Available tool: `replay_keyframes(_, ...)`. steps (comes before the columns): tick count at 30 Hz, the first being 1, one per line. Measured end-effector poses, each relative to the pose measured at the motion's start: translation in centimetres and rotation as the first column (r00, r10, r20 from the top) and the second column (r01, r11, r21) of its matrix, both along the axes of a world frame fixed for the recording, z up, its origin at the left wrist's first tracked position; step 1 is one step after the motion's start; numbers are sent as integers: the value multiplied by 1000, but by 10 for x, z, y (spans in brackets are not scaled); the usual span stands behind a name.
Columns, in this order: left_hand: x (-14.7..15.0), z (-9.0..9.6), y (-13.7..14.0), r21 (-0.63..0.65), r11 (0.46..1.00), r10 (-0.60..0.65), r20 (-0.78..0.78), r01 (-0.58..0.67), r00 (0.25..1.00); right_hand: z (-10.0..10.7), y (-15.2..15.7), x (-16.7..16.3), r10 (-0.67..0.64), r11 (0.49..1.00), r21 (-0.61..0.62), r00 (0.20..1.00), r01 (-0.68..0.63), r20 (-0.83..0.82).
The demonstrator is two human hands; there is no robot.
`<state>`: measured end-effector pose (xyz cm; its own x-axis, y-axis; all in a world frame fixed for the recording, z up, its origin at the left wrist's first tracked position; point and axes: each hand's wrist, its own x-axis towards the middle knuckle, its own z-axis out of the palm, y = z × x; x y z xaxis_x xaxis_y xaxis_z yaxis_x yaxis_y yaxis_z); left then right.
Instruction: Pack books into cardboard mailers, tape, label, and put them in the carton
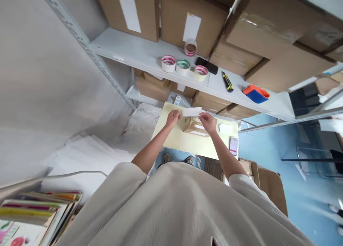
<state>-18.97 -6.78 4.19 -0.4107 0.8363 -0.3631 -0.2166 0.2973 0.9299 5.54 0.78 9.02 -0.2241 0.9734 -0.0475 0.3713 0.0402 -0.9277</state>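
Note:
A white paper slip (192, 112) is stretched between my two hands, above the far edge of a small cardboard box (189, 127). My left hand (173, 119) pinches the slip's left end between closed fingers. Its right end is pinched by my right hand (208, 123), which is just over the box's right side. White strips show on the box's near face. The box rests on a pale yellow table (177, 140). Right of it lie a stack of white slips (225, 128) and a phone (233, 146) with a lit screen.
Across the shelf (150, 56) above the table are several tape rolls (183, 66), a black phone (206, 65), a yellow-black utility knife (227, 81) and an orange-blue object (256, 93). Large cartons (193, 24) stand behind them. An open carton (270, 185) is at right, books (29, 214) at lower left.

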Motion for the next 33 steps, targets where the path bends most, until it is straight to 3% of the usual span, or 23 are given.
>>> replay_keyframes(7,65,5,40,33,998,-45,-132,50,990,5,-8,64,-99,995,-28,994,98,-39)
replay_keyframes(11,92,4,37,88,990,-78,-326,112,942,-6,-6,90,-139,990,-34,990,139,9)
replay_keyframes(14,107,0,29,39,985,-133,-443,167,887,-22,-5,103,-141,989,-31,987,144,75)
replay_keyframes(21,123,-19,12,-45,984,-167,-569,173,805,-57,-9,113,-27,999,-30,973,35,230)
replay_keyframes(27,125,-27,10,-52,974,-201,-657,222,726,-66,-7,114,105,989,39,873,-140,477)
replay_keyframes(33,123,-19,10,-160,930,-318,-802,332,505,-64,-3,115,148,962,73,727,-263,671)
